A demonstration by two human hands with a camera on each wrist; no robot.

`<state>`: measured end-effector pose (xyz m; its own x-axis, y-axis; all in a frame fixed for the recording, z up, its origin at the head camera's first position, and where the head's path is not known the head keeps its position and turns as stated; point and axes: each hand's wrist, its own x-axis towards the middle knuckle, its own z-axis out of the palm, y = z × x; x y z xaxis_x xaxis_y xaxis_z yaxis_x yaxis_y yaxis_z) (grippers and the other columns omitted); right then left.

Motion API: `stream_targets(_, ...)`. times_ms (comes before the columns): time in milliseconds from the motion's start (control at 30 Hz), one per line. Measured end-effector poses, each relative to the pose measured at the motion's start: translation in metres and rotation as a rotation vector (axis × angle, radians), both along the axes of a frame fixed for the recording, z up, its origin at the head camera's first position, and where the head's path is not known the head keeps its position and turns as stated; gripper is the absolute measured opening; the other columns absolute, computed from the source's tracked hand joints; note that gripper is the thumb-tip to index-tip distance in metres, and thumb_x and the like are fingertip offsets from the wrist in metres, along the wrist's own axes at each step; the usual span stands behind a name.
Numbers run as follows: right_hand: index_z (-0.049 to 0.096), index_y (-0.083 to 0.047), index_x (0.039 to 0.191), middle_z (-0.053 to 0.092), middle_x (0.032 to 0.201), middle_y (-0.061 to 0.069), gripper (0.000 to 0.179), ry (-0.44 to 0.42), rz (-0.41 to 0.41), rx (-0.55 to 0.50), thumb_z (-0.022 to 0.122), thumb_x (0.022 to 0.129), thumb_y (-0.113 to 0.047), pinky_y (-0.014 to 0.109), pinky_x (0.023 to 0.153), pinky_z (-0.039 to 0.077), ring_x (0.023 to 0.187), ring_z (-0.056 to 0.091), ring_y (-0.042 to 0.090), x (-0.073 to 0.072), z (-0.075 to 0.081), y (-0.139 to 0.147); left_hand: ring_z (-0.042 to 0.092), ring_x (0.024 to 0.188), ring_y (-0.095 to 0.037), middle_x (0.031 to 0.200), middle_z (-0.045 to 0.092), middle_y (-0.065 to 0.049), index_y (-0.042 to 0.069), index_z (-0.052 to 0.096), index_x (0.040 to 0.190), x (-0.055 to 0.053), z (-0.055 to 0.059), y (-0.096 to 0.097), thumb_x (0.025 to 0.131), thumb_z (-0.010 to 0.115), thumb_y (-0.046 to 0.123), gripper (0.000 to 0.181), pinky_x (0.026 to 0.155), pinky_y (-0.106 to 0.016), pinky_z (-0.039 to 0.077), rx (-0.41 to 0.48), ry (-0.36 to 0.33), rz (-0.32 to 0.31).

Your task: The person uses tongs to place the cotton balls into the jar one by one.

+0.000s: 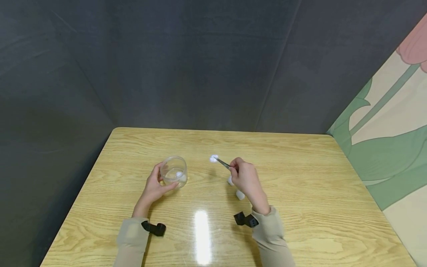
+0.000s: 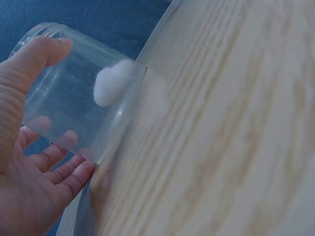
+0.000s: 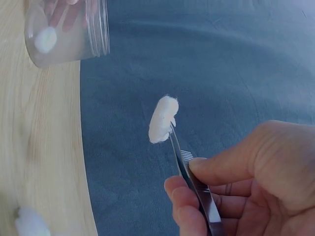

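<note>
My left hand (image 1: 155, 188) holds a clear plastic jar (image 1: 173, 163) upright on the table, thumb on one side and fingers round the other. Inside it, near the bottom, lies a white cotton ball (image 2: 114, 82). Metal tweezers (image 3: 197, 184) are pinched between the thumb and fingers of my right hand (image 1: 246, 178). Their tips grip another cotton ball (image 3: 163, 119), raised above the table to the right of the jar. Two more cotton balls, a farther one (image 1: 230, 180) and a nearer one (image 1: 240, 195), lie on the table beside and partly under my right hand.
The wood-grain table (image 1: 317, 193) extends to both sides of the hands. A dark cloth (image 1: 200, 66) hangs behind its far edge, and a flower-patterned panel (image 1: 393, 155) stands at the right. Each sleeve carries a small black wrist camera (image 1: 246, 219).
</note>
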<state>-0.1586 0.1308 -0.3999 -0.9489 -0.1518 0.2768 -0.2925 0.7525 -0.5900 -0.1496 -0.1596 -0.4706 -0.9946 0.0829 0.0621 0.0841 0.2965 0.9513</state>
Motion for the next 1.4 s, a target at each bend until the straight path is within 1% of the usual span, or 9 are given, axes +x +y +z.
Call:
stream_targets(333, 0.060, 0.002, 0.083, 0.061, 0.067, 0.007, 0.004, -0.019, 0.019, -0.001, 0.062, 0.085, 0.001, 0.025, 0.047, 0.041, 0.053, 0.049, 0.013, 0.001, 0.000, -0.012, 0.043, 0.116, -0.045, 0.133, 0.040, -0.030, -0.006, 0.030, 0.139, 0.000, -0.001, 0.000, 0.073, 0.077, -0.002, 0.081, 0.095, -0.053, 0.036, -0.003, 0.002, 0.001)
stream_targets(567, 0.059, 0.003, 0.085, 0.059, 0.068, 0.007, 0.004, -0.070, 0.045, -0.032, 0.061, 0.087, 0.001, 0.023, 0.046, 0.040, 0.053, 0.047, 0.012, 0.003, 0.002, -0.019, 0.043, 0.116, -0.045, 0.133, 0.041, -0.030, -0.007, 0.031, 0.138, -0.001, -0.001, 0.000, 0.072, 0.077, -0.001, 0.081, 0.095, -0.052, 0.036, -0.007, 0.009, 0.004)
stream_targets(733, 0.059, 0.005, 0.086, 0.061, 0.069, 0.008, 0.005, -0.037, 0.071, -0.032, 0.062, 0.086, 0.001, 0.023, 0.047, 0.041, 0.054, 0.049, 0.012, 0.003, 0.001, -0.024, 0.044, 0.115, -0.045, 0.132, 0.041, -0.030, -0.007, 0.031, 0.138, -0.001, -0.002, 0.000, 0.072, 0.077, -0.002, 0.080, 0.095, -0.052, 0.037, 0.000, 0.014, 0.001)
stream_targets(967, 0.060, 0.002, 0.086, 0.062, 0.072, 0.008, 0.004, -0.057, 0.077, -0.021, 0.059, 0.089, -0.001, 0.022, 0.046, 0.040, 0.053, 0.048, 0.011, 0.004, 0.002, -0.031, 0.043, 0.116, -0.046, 0.132, 0.040, -0.032, -0.007, 0.031, 0.137, -0.002, -0.004, 0.000, 0.072, 0.076, -0.003, 0.080, 0.097, -0.054, 0.035, 0.001, 0.033, -0.004)
stream_targets(1300, 0.060, 0.003, 0.085, 0.063, 0.072, 0.009, 0.005, -0.023, 0.117, -0.021, 0.060, 0.088, -0.001, 0.023, 0.047, 0.041, 0.053, 0.050, 0.011, 0.004, 0.002, -0.040, 0.043, 0.117, -0.046, 0.133, 0.040, -0.031, -0.007, 0.031, 0.137, -0.002, -0.004, 0.000, 0.071, 0.077, -0.003, 0.080, 0.097, -0.053, 0.035, 0.003, 0.026, 0.000)
stream_targets(1400, 0.060, 0.002, 0.085, 0.063, 0.071, 0.009, 0.005, -0.028, 0.132, -0.024, 0.060, 0.089, -0.002, 0.022, 0.047, 0.041, 0.053, 0.049, 0.011, 0.003, 0.001, -0.044, 0.043, 0.117, -0.047, 0.133, 0.040, -0.031, -0.007, 0.032, 0.137, -0.002, -0.004, 0.000, 0.071, 0.076, -0.004, 0.079, 0.097, -0.053, 0.035, 0.006, 0.022, 0.000)
